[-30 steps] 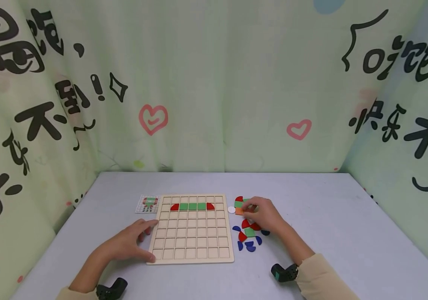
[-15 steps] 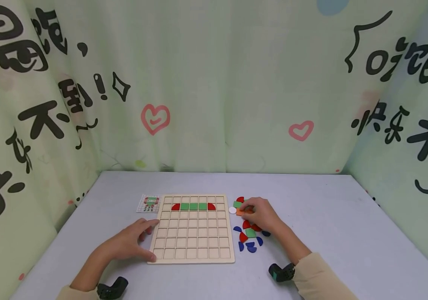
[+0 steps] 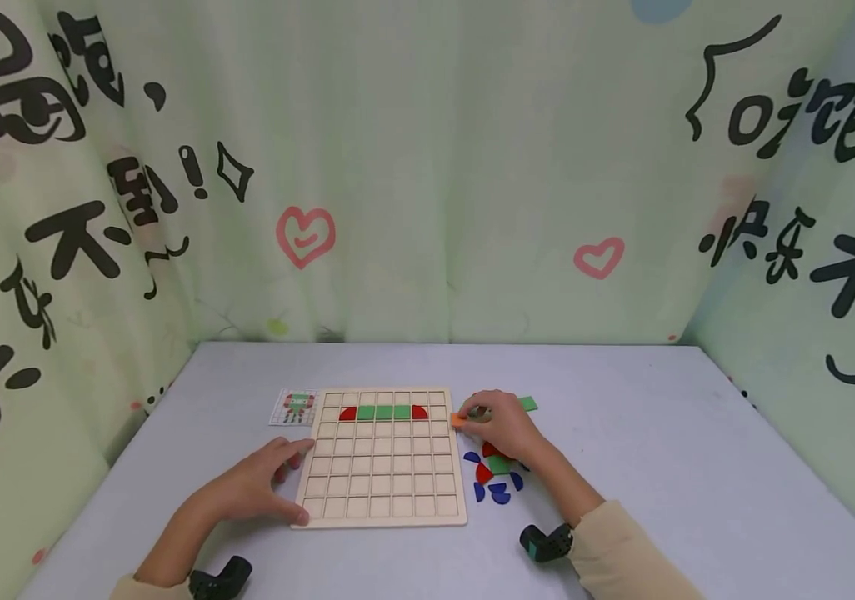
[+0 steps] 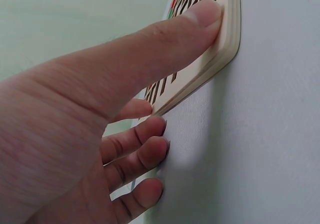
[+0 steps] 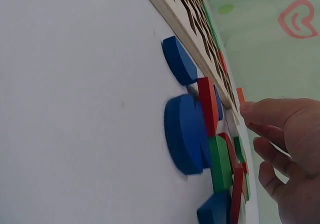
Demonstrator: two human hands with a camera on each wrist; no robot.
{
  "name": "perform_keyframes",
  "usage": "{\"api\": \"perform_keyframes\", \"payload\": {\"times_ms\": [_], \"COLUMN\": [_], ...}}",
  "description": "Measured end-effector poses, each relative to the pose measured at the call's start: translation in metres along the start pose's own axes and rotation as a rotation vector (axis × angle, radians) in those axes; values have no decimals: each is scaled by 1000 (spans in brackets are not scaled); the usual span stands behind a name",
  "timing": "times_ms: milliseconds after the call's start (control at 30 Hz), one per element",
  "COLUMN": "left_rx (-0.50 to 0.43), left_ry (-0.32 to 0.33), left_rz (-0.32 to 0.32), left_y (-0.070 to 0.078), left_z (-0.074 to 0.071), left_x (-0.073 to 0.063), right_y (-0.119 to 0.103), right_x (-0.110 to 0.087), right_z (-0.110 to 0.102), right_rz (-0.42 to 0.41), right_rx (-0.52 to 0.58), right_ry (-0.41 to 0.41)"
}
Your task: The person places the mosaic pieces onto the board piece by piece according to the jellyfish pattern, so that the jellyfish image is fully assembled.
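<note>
My right hand (image 3: 506, 425) pinches a small orange piece (image 3: 457, 420) between thumb and fingertips, just at the right edge of the wooden grid board (image 3: 382, 482). In the right wrist view the orange piece (image 5: 240, 95) pokes out past the thumb tip. Near the board's left edge is my left hand (image 3: 258, 485); its thumb rests on the near left corner and the index finger touches the side farther up. The other left fingers hang loosely curved. On the board, one row holds green squares (image 3: 383, 412) between two red quarter-round pieces (image 3: 348, 413).
Right of the board lie loose pieces: blue half-rounds (image 3: 500, 498), a red piece (image 3: 483, 473), a green square (image 3: 498, 465) and another green piece (image 3: 528, 403). Part of this pile hides behind the right hand. A printed picture card (image 3: 294, 407) lies at the board's upper left.
The right hand has picked the orange piece from the pile and moved it left to the board's edge. The left hand stays at the board.
</note>
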State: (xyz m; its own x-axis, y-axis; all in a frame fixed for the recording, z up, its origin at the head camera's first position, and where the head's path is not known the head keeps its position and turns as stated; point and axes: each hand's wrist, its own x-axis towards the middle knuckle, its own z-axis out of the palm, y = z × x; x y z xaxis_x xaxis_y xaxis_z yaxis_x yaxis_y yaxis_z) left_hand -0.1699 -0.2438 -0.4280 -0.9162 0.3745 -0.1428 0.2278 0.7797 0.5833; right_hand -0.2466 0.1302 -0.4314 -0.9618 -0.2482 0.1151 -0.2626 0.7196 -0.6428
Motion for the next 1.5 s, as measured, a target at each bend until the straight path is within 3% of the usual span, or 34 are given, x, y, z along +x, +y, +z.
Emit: {"api": "perform_keyframes", "payload": {"times_ms": [167,400,667,1333,1500], "left_rx": [9,-10,-9,17,10], "left_ry": [7,3,3,5,4], "left_rz": [20,1,-10,11,4], "left_y": [1,2,2,0,0], "left_z": [-2,-3,-1,0,0], "left_x": [0,-1,-3,-2,-1], "right_y": [-12,-26,-29,-25,-24], "right_x": [7,11,9,12,11], "right_z": [11,23,33,34,30], "right_rz": [-9,-57,-96,-179,-136], "right_rx": [8,28,64,27,18], "right_ry": [-6,-29,-75,-61,-57]}}
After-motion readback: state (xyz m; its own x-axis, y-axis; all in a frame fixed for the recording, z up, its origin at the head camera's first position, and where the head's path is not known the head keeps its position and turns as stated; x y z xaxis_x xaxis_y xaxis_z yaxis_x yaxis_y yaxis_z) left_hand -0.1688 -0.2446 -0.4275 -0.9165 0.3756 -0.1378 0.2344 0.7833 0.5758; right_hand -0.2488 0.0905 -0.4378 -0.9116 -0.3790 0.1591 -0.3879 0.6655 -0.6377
